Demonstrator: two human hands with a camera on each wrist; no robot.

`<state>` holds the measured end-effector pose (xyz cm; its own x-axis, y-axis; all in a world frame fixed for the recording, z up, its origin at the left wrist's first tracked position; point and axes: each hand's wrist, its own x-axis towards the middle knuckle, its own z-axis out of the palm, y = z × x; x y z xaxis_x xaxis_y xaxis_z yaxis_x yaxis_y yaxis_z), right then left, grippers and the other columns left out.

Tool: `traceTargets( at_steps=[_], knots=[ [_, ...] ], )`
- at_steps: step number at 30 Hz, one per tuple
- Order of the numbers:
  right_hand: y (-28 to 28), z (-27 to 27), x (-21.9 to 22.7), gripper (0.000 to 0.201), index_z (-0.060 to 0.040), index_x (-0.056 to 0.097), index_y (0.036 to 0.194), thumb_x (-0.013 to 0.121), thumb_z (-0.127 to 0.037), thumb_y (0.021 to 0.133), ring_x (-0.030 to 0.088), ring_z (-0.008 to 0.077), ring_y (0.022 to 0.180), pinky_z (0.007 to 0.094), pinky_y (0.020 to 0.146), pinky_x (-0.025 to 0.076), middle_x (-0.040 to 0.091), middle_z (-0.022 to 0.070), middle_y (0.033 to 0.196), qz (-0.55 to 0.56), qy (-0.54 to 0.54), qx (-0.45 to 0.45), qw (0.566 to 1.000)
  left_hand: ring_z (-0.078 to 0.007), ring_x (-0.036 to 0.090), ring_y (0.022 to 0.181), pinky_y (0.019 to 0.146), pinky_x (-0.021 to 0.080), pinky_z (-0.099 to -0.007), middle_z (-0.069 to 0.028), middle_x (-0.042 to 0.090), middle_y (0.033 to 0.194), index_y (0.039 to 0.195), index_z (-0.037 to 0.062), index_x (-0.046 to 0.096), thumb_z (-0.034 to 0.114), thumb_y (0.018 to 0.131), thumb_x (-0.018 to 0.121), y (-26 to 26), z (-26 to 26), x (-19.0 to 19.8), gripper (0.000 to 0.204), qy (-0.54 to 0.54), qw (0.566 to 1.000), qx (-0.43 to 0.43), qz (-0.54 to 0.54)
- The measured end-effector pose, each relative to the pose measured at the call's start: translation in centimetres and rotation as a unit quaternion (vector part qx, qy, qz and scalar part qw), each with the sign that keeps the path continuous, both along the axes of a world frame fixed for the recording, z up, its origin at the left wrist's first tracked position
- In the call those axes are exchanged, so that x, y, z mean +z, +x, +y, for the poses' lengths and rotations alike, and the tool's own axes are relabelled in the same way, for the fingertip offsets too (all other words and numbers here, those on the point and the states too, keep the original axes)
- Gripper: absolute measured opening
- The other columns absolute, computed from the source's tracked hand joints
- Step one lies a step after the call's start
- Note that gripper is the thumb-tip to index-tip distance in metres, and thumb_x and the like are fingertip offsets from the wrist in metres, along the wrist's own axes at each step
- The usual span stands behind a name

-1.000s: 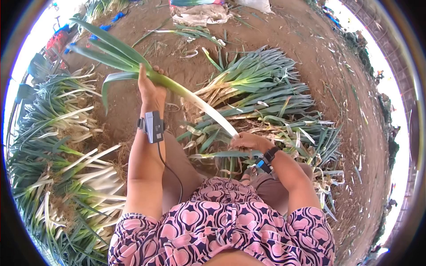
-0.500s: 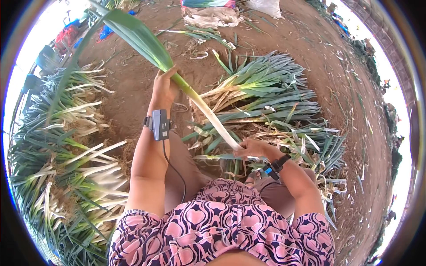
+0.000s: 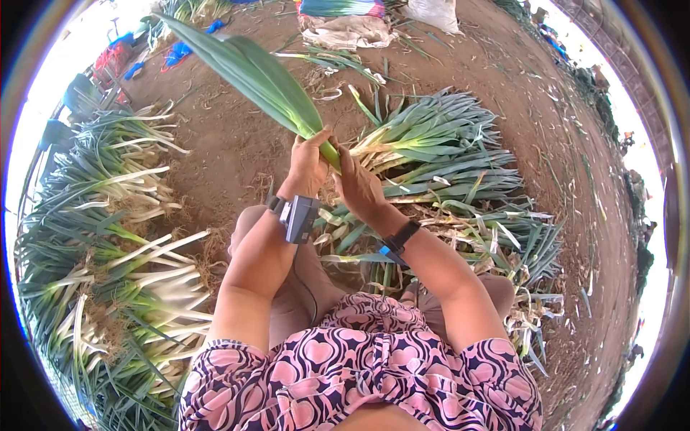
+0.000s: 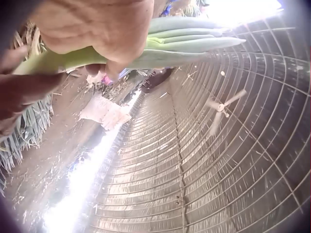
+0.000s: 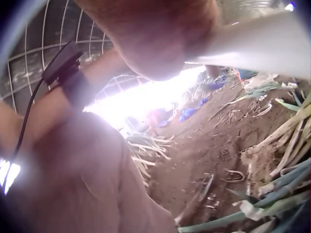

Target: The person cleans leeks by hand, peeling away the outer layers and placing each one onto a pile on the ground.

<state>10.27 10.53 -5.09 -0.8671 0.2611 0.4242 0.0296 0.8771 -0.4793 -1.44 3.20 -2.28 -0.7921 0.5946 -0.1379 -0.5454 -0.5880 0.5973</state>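
One leek [image 3: 269, 82] slants across the head view, its leaves toward the upper left. My left hand [image 3: 307, 167] grips it where the leaves meet the stalk; in the left wrist view that hand [image 4: 99, 29] wraps over the green stalk [image 4: 80, 57]. Just below and to the right, my right hand [image 3: 359, 188] holds the stalk, close beside the left. The right wrist view shows the right hand [image 5: 160, 39] against the white stalk [image 5: 262, 46]. The stalk's lower end is hidden behind the right hand in the head view.
Leeks with white stalks [image 3: 154, 284] lie in a long pile at the left. Another leek pile [image 3: 445, 136] lies at the right, with dry leaves and trimmings [image 3: 489, 233] below it. A pale sack [image 3: 431, 14] and a folded cloth [image 3: 345, 32] lie at the top.
My right hand has moved from the leek's white end up the stalk to beside my left hand. The left hand has shifted right and slightly down, and the leek's leaves have swung with it.
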Motion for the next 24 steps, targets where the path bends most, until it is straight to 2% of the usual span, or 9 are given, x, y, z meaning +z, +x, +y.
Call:
traceTargets(
  at_steps=[2,3,6,8,10,13,16,18,24],
  knots=[
    [1.3,0.7,-1.9,0.051,-0.0023,0.037,0.124,0.061,-0.011,0.080,0.061,0.0350,0.089,0.0421,0.068,0.050,0.058,0.0202,0.100,-0.033,0.062,-0.007,0.997,-0.0190,0.055,0.068,0.058,0.047,-0.0320,-0.0072,0.051,0.085,0.105,0.0060,0.040,-0.007,0.079,0.061,-0.2,-0.2,0.2,0.036,-0.045,0.996,0.056,-0.043],
    [2.3,0.6,-0.8,0.055,-0.0004,0.037,0.124,0.064,-0.010,0.077,0.058,0.0335,0.098,0.0427,0.075,0.048,0.055,0.0213,0.107,-0.209,0.014,-0.033,0.977,-0.0191,0.055,0.068,0.058,0.047,-0.0319,-0.0072,0.052,0.085,0.105,0.0065,0.040,-0.008,0.079,0.061,-0.8,-0.2,-0.4,0.037,-0.058,0.994,0.071,-0.056],
    [3.6,0.3,0.2,0.063,0.0014,0.035,0.125,0.068,-0.009,0.073,0.050,0.0353,0.110,0.0438,0.087,0.043,0.047,0.0231,0.120,-0.173,0.072,-0.127,0.974,-0.0197,0.056,0.069,0.059,0.048,-0.0321,-0.0081,0.052,0.087,0.105,0.0079,0.041,-0.009,0.077,0.062,-1.1,-0.2,-0.7,0.039,-0.071,0.993,0.086,-0.034],
    [1.5,-0.6,1.6,0.069,0.0030,0.032,0.128,0.068,-0.007,0.070,0.044,0.0385,0.116,0.0430,0.096,0.036,0.040,0.0254,0.128,-0.097,0.034,-0.081,0.991,-0.0198,0.056,0.071,0.059,0.048,-0.0321,-0.0081,0.052,0.087,0.105,0.0081,0.041,-0.009,0.077,0.062,0.1,0.0,0.5,0.039,-0.071,0.994,0.073,-0.027],
    [-0.8,-2.3,1.1,0.046,-0.0012,0.039,0.120,0.055,-0.004,0.077,0.050,0.0323,0.096,0.0418,0.084,0.038,0.049,0.0173,0.108,0.088,0.092,-0.063,0.990,-0.0192,0.055,0.073,0.063,0.048,-0.0309,-0.0060,0.052,0.087,0.099,0.0079,0.046,-0.008,0.078,0.062,1.0,0.2,0.3,0.032,-0.043,0.995,0.083,-0.038],
    [-1.2,-2.3,-1.1,0.037,-0.0014,0.045,0.115,0.052,-0.004,0.078,0.052,0.0283,0.090,0.0403,0.080,0.039,0.052,0.0149,0.102,-0.014,0.170,-0.114,0.979,-0.0184,0.054,0.076,0.066,0.047,-0.0286,-0.0050,0.053,0.087,0.096,0.0060,0.048,-0.007,0.078,0.063,-0.1,0.0,-0.7,0.026,-0.035,0.990,0.097,-0.092],
    [2.1,0.5,-1.7,0.031,-0.0025,0.052,0.108,0.054,-0.004,0.077,0.052,0.0253,0.084,0.0389,0.076,0.040,0.055,0.0123,0.095,-0.160,0.142,-0.044,0.976,-0.0184,0.053,0.077,0.069,0.046,-0.0283,-0.0058,0.053,0.089,0.093,0.0032,0.050,-0.007,0.077,0.064,-1.6,-1.3,-1.2,0.024,-0.053,0.985,0.120,-0.109],
    [4.3,2.3,-4.2,0.027,-0.0022,0.055,0.103,0.056,-0.003,0.076,0.053,0.0259,0.086,0.0398,0.076,0.041,0.055,0.0128,0.093,-0.266,0.214,-0.107,0.934,-0.0197,0.054,0.078,0.067,0.046,-0.0297,-0.0070,0.053,0.089,0.092,0.0033,0.052,-0.010,0.075,0.063,-2.7,-1.9,-1.5,0.024,-0.041,0.986,0.131,-0.100],
    [1.7,-0.7,0.6,0.059,-0.0052,0.041,0.118,0.072,-0.006,0.068,0.055,0.0319,0.095,0.0446,0.079,0.043,0.053,0.0162,0.100,0.013,0.014,-0.037,0.999,-0.0167,0.052,0.073,0.069,0.041,-0.0304,-0.0044,0.054,0.077,0.087,0.0060,0.053,0.000,0.079,0.063,-0.6,-1.8,0.8,0.014,0.019,1.000,0.016,0.014]
  ],
)
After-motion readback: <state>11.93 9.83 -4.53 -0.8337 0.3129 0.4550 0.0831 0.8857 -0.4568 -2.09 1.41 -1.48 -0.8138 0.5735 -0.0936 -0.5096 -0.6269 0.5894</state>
